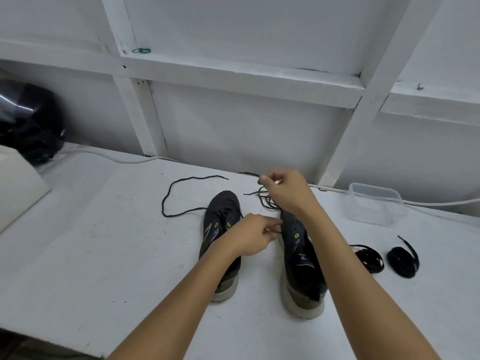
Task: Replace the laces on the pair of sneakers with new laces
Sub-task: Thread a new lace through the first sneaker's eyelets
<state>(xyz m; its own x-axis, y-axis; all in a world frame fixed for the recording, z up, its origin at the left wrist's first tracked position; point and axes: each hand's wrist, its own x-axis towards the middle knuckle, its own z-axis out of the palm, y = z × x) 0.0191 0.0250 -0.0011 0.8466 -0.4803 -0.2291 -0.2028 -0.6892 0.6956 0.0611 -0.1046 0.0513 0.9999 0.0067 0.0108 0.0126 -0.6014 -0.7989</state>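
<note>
Lace [268, 201] pinched in right hand [288, 192], above right sneaker [302, 258].

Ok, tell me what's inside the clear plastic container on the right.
The clear plastic container on the white table shows nothing inside through its walls. A white cable runs behind it; the stretch behind the container is blurred.

White table [104, 242], clear plastic container [376, 207] far right, black helmet [28, 120] far left, white cable [117, 158] along wall
</note>
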